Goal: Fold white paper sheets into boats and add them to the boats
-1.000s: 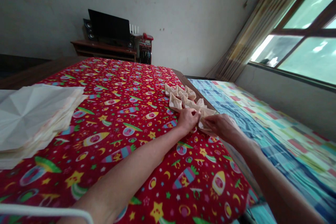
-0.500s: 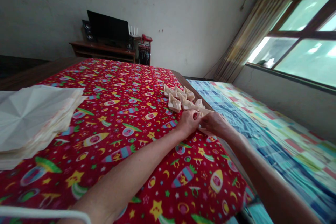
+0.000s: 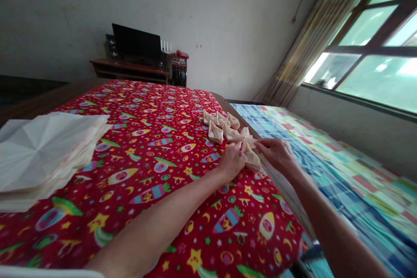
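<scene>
A pale folded paper piece (image 3: 252,160) lies near the right edge of the red cloth, between my two hands. My left hand (image 3: 232,161) is closed on its left side, fingertips pinched at its top. From the right, my right hand (image 3: 277,152) pinches a pointed paper flap that reaches toward the table edge. Just beyond are several finished-looking folded shapes with raised points, among them one folded paper shape (image 3: 215,133) standing apart at the left. My fingers hide part of the paper.
A stack of creased pale paper sheets (image 3: 48,147) lies at the left on the red patterned cloth (image 3: 153,165). A bed with checked covers (image 3: 312,169) adjoins the table's right side. A monitor (image 3: 137,43) stands on a desk by the far wall.
My right hand has moved slightly right, away from my left, drawing out a paper flap. More of the folded piece now shows between the hands. The view has tilted slightly up.
</scene>
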The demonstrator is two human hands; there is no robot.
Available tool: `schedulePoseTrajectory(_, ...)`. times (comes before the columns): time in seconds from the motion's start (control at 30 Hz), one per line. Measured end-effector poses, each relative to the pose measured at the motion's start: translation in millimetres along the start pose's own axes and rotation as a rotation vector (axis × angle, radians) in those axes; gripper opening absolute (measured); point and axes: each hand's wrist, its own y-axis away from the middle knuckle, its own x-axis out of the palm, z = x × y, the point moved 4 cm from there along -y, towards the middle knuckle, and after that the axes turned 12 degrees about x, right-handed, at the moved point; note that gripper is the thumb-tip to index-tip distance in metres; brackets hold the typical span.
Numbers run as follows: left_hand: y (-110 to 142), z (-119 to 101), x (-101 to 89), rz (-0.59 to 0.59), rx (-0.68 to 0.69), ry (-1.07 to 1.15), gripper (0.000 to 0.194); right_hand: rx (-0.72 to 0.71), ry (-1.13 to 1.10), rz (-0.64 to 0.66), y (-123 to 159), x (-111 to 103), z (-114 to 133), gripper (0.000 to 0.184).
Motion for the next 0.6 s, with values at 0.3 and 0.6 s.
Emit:
schedulePoseTrajectory(0.3,-3.5,-0.4,-7.4,-0.008,0.005,-0.070,0.023,0.060,-0.029,-0.057,-30.5,34.7,-39.1,0.038)
schedulePoseTrajectory(0.6,-14.9,-6.1,-33.3,0.102,0.138,-0.256,0.022,-0.026,-0.096,-0.125,-38.8,49.4,-23.2,0.024)
